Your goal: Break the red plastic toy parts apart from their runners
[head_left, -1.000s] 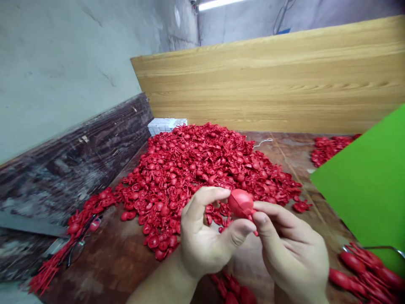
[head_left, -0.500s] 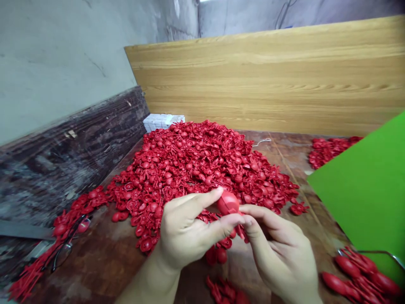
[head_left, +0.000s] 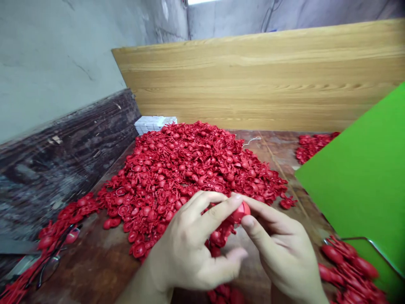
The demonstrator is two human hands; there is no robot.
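Red moulded plastic bulb (head_left: 241, 212) held between 2 hands, over near edge of red parts pile (head_left: 190, 160), partly hidden by fingers. Left hand (head_left: 186, 249): half closed, index and middle fingers on bulb's left side, thumb off it and spread toward near side. Right hand (head_left: 281, 249): thumb and forefinger pinch bulb from right. Green board (head_left: 357, 181) far right; more red parts (head_left: 348, 266) near right, on wooden tabletop (head_left: 76, 253).
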